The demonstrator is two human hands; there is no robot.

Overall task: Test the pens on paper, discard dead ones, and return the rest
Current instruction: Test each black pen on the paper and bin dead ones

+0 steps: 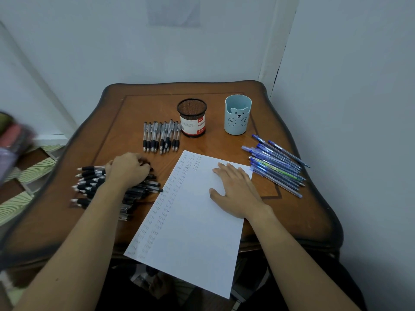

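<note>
**pen_nerd:** so where are the pens sitting?

**deskcam:** the heap of black pens (89, 182) is lying at the left edge of the table (139, 108). The left hand (128, 170) is resting on top, fingers curling down into it — can't tell if it's actually pinching one. A row of black pens (160, 136) is lying just left of the mesh cup (192, 117), and the blue pens (276, 164) are lying on the right near the bear cup (238, 114).

**pen_nerd:** and the other hand?

**deskcam:** the right hand (235, 189) is pressing flat on the paper (193, 239), fingers straight, holding nothing — scribbles are running down the sheet's left side.
</note>
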